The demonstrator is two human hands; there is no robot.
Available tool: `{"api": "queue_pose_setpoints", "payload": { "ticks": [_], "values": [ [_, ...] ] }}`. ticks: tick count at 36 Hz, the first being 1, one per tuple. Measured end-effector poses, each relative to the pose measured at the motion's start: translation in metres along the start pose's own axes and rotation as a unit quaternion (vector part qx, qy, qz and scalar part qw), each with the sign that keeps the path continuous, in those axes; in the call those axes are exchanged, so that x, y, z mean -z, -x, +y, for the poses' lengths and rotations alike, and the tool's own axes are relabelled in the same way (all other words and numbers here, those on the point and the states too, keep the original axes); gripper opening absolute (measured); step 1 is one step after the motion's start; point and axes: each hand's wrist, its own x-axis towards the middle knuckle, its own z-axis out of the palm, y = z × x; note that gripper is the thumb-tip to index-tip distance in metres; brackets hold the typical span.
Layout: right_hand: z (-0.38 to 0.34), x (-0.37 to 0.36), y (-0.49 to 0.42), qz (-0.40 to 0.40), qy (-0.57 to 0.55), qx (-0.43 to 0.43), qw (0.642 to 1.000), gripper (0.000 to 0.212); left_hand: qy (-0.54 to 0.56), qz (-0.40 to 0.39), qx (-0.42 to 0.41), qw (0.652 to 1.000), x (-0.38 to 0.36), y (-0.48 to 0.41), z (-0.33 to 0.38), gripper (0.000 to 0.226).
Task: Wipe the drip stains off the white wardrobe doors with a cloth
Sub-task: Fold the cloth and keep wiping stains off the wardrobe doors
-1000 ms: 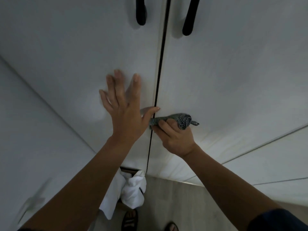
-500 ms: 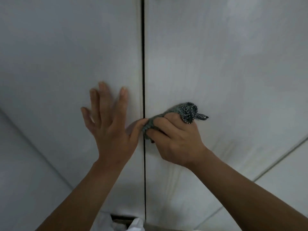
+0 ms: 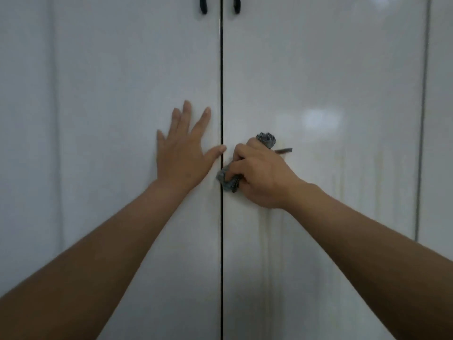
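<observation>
Grey cloth (image 3: 228, 180) gripped in curled right hand (image 3: 262, 177) presses the right door (image 3: 318, 94); at nine o'clock, left hand (image 3: 181, 155) lies flat, fingers spread.

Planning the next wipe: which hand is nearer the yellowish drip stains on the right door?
Right. The right hand, gripping the cloth, is just left of the drip stains; the left hand presses flat on the left door, across the gap.

The cloth (image 3: 226, 180) is mostly hidden in the right hand (image 3: 263, 177); the top edge crops both black handles (image 3: 203, 6).
</observation>
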Motion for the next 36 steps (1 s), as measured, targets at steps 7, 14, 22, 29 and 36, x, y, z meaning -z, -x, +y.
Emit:
{"api": "queue_pose_setpoints", "payload": {
  "ticks": [7, 14, 22, 29, 36],
  "values": [
    [0.011, 0.04, -0.025, -0.009, -0.007, -0.028, 1.0, 0.045, -0.042, -0.055, 0.022, 0.997, 0.03, -0.002, 0.006, 0.086],
    [-0.001, 0.02, -0.005, -0.007, -0.003, -0.027, 1.0, 0.039, 0.015, -0.084, 0.068, 0.994, 0.04, -0.001, 0.019, 0.09],
    [0.002, 0.039, -0.015, -0.046, 0.031, -0.004, 0.998, 0.033, 0.024, -0.103, 0.067, 0.992, 0.037, 0.002, 0.015, 0.096],
    [-0.007, 0.013, 0.024, 0.023, 0.007, -0.027, 0.999, 0.031, 0.015, -0.125, 0.071, 0.99, 0.036, 0.008, 0.013, 0.111],
    [0.015, 0.053, -0.008, -0.021, 0.037, -0.034, 0.999, 0.037, -0.006, -0.138, 0.068, 0.988, 0.033, 0.01, 0.012, 0.122]
  ]
}}
